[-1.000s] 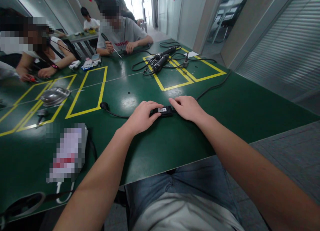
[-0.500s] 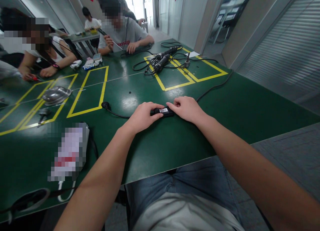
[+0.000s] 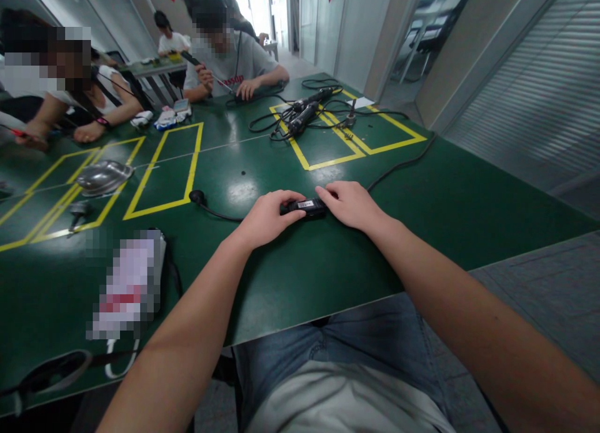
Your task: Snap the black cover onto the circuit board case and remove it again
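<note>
A small black power adapter [image 3: 313, 208] with a white label lies low over the green table [image 3: 300, 277], in front of me. My left hand [image 3: 266, 219] grips its left end between thumb and fingers. At the other end is my right hand [image 3: 351, 204], its fingers curled around the adapter's right end and the thumb pointing left over it; the fingertips are partly hidden. A black cord runs left from under my left hand to a round black plug [image 3: 197, 198]. Behind my right hand another black cord [image 3: 405, 163] leads away to the right.
Black cylindrical tools [image 3: 304, 117] with tangled cords lie across yellow tape frames further back. On the left are a shiny metal piece [image 3: 104, 177], a small dark metal part [image 3: 79, 213], and a blurred pale device [image 3: 126, 280] with a white cable. Several people sit across the table.
The adapter has turned slightly in my left hand, its label shifting left and tilting. My right thumb has lifted a little. At far left, a person's hand with a red-handled tool has moved left.
</note>
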### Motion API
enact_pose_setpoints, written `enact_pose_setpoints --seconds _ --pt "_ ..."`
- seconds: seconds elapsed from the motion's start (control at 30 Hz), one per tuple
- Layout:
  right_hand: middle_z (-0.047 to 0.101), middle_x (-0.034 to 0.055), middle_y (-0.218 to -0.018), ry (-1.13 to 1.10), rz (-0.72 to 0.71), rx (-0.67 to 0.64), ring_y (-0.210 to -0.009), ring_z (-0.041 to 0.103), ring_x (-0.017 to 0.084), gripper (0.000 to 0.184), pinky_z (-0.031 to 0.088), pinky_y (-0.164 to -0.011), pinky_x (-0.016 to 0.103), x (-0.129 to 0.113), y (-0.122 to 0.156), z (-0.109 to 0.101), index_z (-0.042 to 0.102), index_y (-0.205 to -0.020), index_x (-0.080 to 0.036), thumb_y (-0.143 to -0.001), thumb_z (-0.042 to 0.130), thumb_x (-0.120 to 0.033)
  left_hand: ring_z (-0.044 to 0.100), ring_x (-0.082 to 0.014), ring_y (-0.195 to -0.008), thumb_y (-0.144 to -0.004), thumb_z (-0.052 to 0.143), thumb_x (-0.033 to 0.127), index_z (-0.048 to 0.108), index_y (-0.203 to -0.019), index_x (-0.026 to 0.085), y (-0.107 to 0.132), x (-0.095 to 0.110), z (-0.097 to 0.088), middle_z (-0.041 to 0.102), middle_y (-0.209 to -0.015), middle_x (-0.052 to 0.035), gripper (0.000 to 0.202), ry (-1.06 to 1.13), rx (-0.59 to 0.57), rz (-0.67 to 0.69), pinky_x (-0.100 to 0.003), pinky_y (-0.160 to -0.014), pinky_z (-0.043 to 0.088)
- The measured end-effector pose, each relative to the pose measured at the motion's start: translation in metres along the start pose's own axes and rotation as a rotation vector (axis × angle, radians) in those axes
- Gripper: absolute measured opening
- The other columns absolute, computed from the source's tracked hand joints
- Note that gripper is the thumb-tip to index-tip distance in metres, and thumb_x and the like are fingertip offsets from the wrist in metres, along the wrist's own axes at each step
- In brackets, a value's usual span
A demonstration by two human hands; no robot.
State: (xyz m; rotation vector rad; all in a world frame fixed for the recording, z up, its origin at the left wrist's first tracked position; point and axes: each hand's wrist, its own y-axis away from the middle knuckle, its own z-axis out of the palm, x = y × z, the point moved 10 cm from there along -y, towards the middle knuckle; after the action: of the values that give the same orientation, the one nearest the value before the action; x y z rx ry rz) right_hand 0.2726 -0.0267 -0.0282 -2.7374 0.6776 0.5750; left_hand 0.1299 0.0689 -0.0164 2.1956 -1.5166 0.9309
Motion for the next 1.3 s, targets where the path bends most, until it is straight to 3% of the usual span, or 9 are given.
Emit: enact_pose_setpoints --seconds 0.1,0.2,0.3,0.43,0.57,0.7,1.07,1.3 --pt "0.073 0.0101 -0.084 -0.041 0.006 0.007 -0.08 0.061 0.024 0.05 0.035 -0.072 0.036 0.001 0.0 -0.004 0.06 -0.071 -0.024 -0.113 0.044 -0.046 0.078 -0.0253 -0.11 -0.104 0.07 0.026 0.08 -0.13 0.021 -0.002 -0.009 -0.01 0.084 -0.125 -0.0092 0.028 0.031 0.084 -0.068 -0.041 -0.102 0.062" --pt "0.071 0.0096 -0.08 -0.039 0.002 0.006 -0.078 0.058 0.024 0.049 0.034 -0.072 0.036 0.001 -0.001 -0.006 0.056 -0.069 -0.024 -0.113 0.044 -0.043 0.076 -0.0295 -0.114 -0.101 0.075 0.025 0.078 -0.121 0.021 0.0 -0.017 -0.024 0.084 -0.122 -0.01 0.02 -0.156 0.193 -0.146 -0.046 -0.106 0.06" --pt "0.067 0.0079 -0.074 -0.005 0.012 0.002 -0.074 0.055 0.023 0.049 0.032 -0.07 0.037 0.003 -0.001 -0.004 0.054 -0.065 -0.024 -0.11 0.05 -0.042 0.074 -0.0321 -0.115 -0.101 0.075 0.026 0.076 -0.114 0.022 0.002 -0.022 -0.026 0.082 -0.115 -0.0104 0.014 -0.282 0.192 -0.189 -0.05 -0.108 0.058" --pt "0.066 0.0073 -0.07 0.051 0.015 0.01 -0.072 0.055 0.023 0.05 0.032 -0.07 0.038 0.006 -0.001 -0.002 0.056 -0.062 -0.025 -0.108 0.052 -0.044 0.071 -0.0318 -0.121 -0.104 0.07 0.032 0.078 -0.102 0.02 0.005 -0.012 -0.032 0.074 -0.128 -0.0144 0.014 -0.381 0.231 -0.143 -0.048 -0.11 0.057" --pt "0.065 0.0083 -0.068 0.118 0.01 0.016 -0.071 0.056 0.024 0.055 0.033 -0.071 0.039 0.005 -0.001 -0.003 0.053 -0.058 -0.025 -0.108 0.053 -0.046 0.073 -0.036 -0.106 -0.111 0.053 0.045 0.083 -0.091 0.02 0.006 -0.012 -0.029 0.074 -0.107 -0.017 0.045 -0.547 0.11 -0.202 -0.049 -0.096 0.06" --pt "0.063 0.0083 -0.064 0.163 0.022 0.012 -0.07 0.057 0.026 0.057 0.034 -0.071 0.04 0.002 0.0 -0.003 0.051 -0.056 -0.026 -0.107 0.059 -0.051 0.075 -0.0371 -0.096 -0.111 0.048 0.05 0.086 -0.09 0.019 0.008 -0.012 -0.018 0.079 -0.096 -0.0188 0.053 -0.597 -0.022 -0.228 -0.047 -0.089 0.059" --pt "0.06 0.0068 -0.064 0.136 0.045 0.058 -0.067 0.052 0.023 0.058 0.031 -0.069 0.039 0.0 0.002 -0.012 0.047 -0.057 -0.026 -0.108 0.057 -0.052 0.077 -0.0378 -0.09 -0.111 0.046 0.057 0.085 -0.09 0.021 0.01 -0.01 -0.026 0.081 -0.087 -0.0177 0.057 -0.537 0.022 -0.315 -0.046 -0.082 0.057" --pt "0.058 0.0054 -0.061 0.105 0.055 0.013 -0.066 0.049 0.023 0.057 0.031 -0.068 0.039 0.004 0.001 -0.009 0.047 -0.056 -0.026 -0.106 0.059 -0.051 0.077 -0.0368 -0.089 -0.112 0.046 0.057 0.084 -0.088 0.021 0.011 -0.016 -0.023 0.082 -0.088 -0.0175 0.058 -0.534 -0.028 -0.329 -0.044 -0.079 0.054"
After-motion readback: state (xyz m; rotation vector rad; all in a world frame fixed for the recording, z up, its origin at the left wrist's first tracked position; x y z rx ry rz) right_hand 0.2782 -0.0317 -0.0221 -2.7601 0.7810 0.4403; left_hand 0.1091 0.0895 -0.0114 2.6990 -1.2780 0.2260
